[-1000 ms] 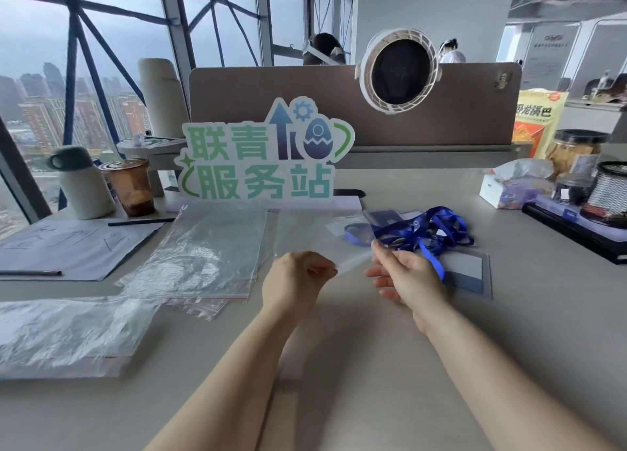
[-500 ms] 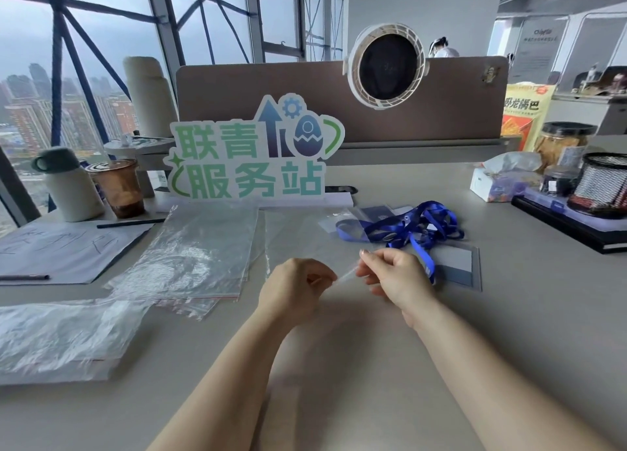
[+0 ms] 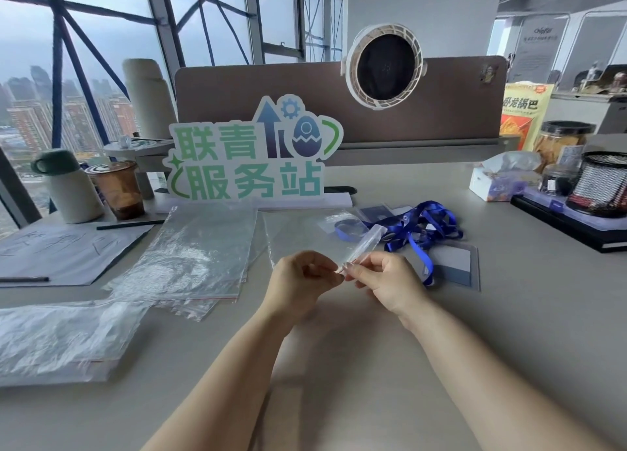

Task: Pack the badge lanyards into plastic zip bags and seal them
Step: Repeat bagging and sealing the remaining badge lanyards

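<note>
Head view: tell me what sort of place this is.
Probably an office workstation on a high floor: a brown desk partition with a fan on it, a mesh pen holder, and windows over city towers.

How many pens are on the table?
2: the far pen lies by the brown cup, the near pen on the paper at the left edge. More may hide under the bags.

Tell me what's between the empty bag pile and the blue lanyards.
A clear zip bag, its edge pinched by left hand and right hand; head view.
</note>
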Demonstrator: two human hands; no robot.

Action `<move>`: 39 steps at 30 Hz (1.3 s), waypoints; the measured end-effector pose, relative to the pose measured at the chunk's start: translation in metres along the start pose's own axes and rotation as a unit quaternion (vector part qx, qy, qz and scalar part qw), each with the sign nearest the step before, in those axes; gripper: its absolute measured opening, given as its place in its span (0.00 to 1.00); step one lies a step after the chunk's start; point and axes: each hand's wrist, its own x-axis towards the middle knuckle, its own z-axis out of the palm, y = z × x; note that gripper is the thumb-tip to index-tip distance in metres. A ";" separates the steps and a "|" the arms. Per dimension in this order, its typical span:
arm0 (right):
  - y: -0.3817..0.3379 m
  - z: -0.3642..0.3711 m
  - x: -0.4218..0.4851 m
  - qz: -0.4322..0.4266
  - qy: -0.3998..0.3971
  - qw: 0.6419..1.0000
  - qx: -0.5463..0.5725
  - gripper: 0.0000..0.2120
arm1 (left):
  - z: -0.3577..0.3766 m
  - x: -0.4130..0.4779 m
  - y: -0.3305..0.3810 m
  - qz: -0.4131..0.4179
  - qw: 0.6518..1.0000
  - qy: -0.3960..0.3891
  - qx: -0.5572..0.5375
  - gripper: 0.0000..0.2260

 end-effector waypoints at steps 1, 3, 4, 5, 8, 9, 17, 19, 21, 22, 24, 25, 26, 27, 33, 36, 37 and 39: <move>0.000 -0.001 0.000 -0.005 -0.005 1.000 0.003 0.06 | -0.001 0.000 -0.001 0.002 1.000 0.001 0.005 0.05; 0.001 -0.001 0.000 -0.011 -0.011 1.000 0.005 0.05 | 0.000 0.001 -0.002 0.005 1.000 0.000 0.024 0.03; 0.001 0.000 -0.001 -0.016 -0.012 1.000 0.002 0.05 | 0.001 0.000 -0.002 0.005 1.000 -0.001 0.029 0.02; 0.002 0.000 -0.001 -0.021 -0.014 1.000 -0.003 0.04 | 0.002 -0.001 -0.001 0.004 0.999 -0.001 0.032 0.03; 0.003 0.001 0.000 -0.043 -0.017 0.998 -0.049 0.04 | 0.002 0.000 0.001 -0.016 1.000 0.019 0.015 0.04; 0.004 0.002 0.000 -0.050 -0.014 0.997 -0.064 0.04 | 0.002 0.000 0.002 -0.026 0.999 0.029 -0.002 0.04; 0.012 -0.016 0.009 -0.006 0.087 0.969 -0.232 0.06 | -0.027 0.012 0.003 0.014 0.974 0.225 -0.009 0.11; 0.013 -0.026 0.009 0.009 0.125 0.964 -0.234 0.06 | -0.040 0.017 -0.003 0.042 0.966 0.252 0.036 0.13; 0.012 -0.023 0.009 -0.006 0.134 0.954 -0.267 0.06 | -0.038 0.018 -0.007 0.061 0.965 0.251 0.051 0.12; 0.011 -0.020 0.009 -0.015 0.134 0.953 -0.273 0.06 | -0.034 0.017 -0.007 0.066 0.967 0.241 0.053 0.10; 0.010 -0.016 0.008 -0.026 0.125 0.954 -0.270 0.05 | -0.027 0.015 -0.005 0.063 0.976 0.203 0.053 0.03; 0.010 -0.016 0.008 -0.031 0.118 0.955 -0.269 0.05 | -0.025 0.014 -0.004 0.049 0.981 0.181 0.051 0.05; 0.011 -0.016 0.008 -0.036 0.112 0.956 -0.270 0.05 | -0.022 0.012 -0.004 0.034 0.985 0.161 0.051 0.08; 0.011 -0.016 0.007 -0.042 0.106 0.955 -0.272 0.04 | -0.021 0.011 -0.005 0.024 0.987 0.148 0.065 0.09; 0.010 -0.021 0.006 -0.072 0.112 0.925 -0.355 0.05 | -0.040 0.019 -0.007 0.068 0.951 0.264 0.148 0.04; 0.015 -0.024 0.011 -0.092 0.103 0.935 -0.325 0.05 | -0.049 0.023 -0.009 0.086 0.932 0.317 0.151 0.04; 0.015 -0.024 0.013 -0.100 0.089 0.947 -0.291 0.06 | -0.048 0.023 -0.009 0.092 0.932 0.314 0.155 0.04; 0.012 -0.035 0.015 -0.103 0.105 0.959 -0.244 0.08 | -0.046 0.022 -0.005 0.114 0.929 0.313 0.163 0.04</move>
